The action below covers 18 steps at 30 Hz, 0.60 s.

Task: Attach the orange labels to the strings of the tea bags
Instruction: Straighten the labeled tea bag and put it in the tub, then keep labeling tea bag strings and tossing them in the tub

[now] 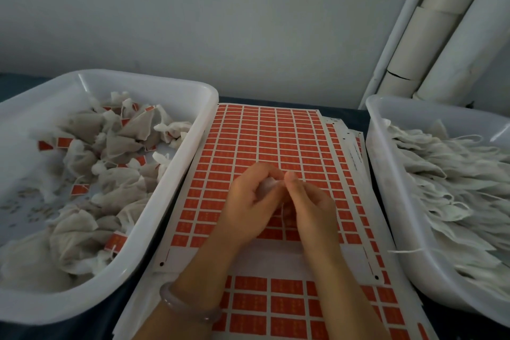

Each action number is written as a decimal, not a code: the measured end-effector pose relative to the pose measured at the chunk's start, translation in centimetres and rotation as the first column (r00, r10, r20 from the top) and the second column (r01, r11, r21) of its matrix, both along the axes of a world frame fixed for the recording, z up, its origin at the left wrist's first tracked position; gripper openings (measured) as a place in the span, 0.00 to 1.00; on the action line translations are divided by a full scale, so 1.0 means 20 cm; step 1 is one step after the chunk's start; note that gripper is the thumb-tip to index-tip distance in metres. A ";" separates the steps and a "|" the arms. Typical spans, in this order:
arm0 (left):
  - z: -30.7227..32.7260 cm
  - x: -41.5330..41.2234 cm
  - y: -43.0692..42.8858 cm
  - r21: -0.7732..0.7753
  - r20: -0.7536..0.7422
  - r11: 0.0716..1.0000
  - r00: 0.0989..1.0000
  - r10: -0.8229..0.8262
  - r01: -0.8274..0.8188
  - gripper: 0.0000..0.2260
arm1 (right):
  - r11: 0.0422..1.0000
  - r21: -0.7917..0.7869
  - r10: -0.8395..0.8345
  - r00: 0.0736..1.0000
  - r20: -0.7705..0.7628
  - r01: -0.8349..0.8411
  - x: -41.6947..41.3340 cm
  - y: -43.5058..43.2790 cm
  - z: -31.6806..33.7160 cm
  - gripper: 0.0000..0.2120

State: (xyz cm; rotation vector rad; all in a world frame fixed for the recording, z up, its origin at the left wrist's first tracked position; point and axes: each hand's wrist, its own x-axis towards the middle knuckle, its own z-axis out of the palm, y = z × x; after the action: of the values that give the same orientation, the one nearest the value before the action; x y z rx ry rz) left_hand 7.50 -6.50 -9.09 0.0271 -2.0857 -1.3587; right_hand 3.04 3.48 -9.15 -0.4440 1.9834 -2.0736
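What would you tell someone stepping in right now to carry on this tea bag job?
Hands: left hand and right hand both pinch one white bag above the label sheet; I cannot tell whether its label is on.
Done: labelled bags lie in the left tub.
Left: a pile of plain bags with strings waits in the right tub. The sheet is mostly full of orange labels.

The dark table (13, 85) bears 2 white bins: left bin (154, 85), right bin (386, 174); label sheets (262, 132) lie between.
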 end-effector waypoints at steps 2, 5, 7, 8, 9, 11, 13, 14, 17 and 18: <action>-0.02 0.00 -0.02 -0.153 0.007 0.988 1.000 0.022 -0.021 0.06 | 0.997 -0.051 -0.047 0.998 0.039 0.049 -0.01 0.00 -0.02 0.09; -0.03 -0.01 -0.02 -0.224 -0.016 0.971 0.997 0.079 -0.081 0.06 | 0.997 -0.064 -0.048 0.998 0.043 0.050 -0.03 0.02 -0.03 0.09; -0.03 -0.01 -0.02 -0.270 -0.045 0.945 0.983 0.179 -0.184 0.06 | 0.991 -0.089 -0.100 0.995 0.021 0.101 -0.03 0.03 -0.03 0.10; -0.03 -0.01 -0.02 -0.314 -0.065 0.915 0.967 0.247 -0.254 0.06 | 0.987 -0.094 -0.132 0.991 -0.007 0.131 -0.03 0.03 -0.03 0.11; -0.03 -0.02 -0.02 -0.358 -0.087 0.880 0.949 0.301 -0.312 0.05 | 0.984 -0.093 -0.156 0.987 -0.046 0.151 -0.03 0.03 -0.02 0.11; -0.02 -0.01 -0.02 -0.364 -0.102 0.864 0.937 0.334 -0.348 0.05 | 0.984 -0.095 -0.163 0.978 -0.132 0.151 -0.02 0.03 -0.01 0.10; -0.01 0.00 -0.01 -0.160 -0.026 0.955 0.968 0.251 -0.252 0.04 | 0.991 -0.092 -0.112 0.967 -0.231 0.092 -0.01 0.04 -0.01 0.10; -0.01 0.00 -0.01 -0.001 0.024 0.982 0.982 0.187 -0.187 0.06 | 0.996 -0.082 -0.062 0.956 -0.286 0.040 0.00 0.05 0.00 0.09; 0.01 0.01 -0.01 0.309 0.090 0.946 0.993 0.075 -0.100 0.04 | 0.993 -0.040 0.088 0.901 -0.424 -0.115 0.02 0.07 -0.01 0.04; 0.02 0.01 -0.01 0.355 0.099 0.932 0.994 0.047 -0.079 0.02 | 0.992 -0.052 0.083 0.901 -0.426 -0.116 0.02 0.07 -0.01 0.03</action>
State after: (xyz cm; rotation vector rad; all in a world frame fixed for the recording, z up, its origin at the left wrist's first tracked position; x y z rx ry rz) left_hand 7.80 -6.73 -8.74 0.3119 -1.8610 -1.7080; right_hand 3.48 4.83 -9.44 -1.0713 2.0486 -2.1295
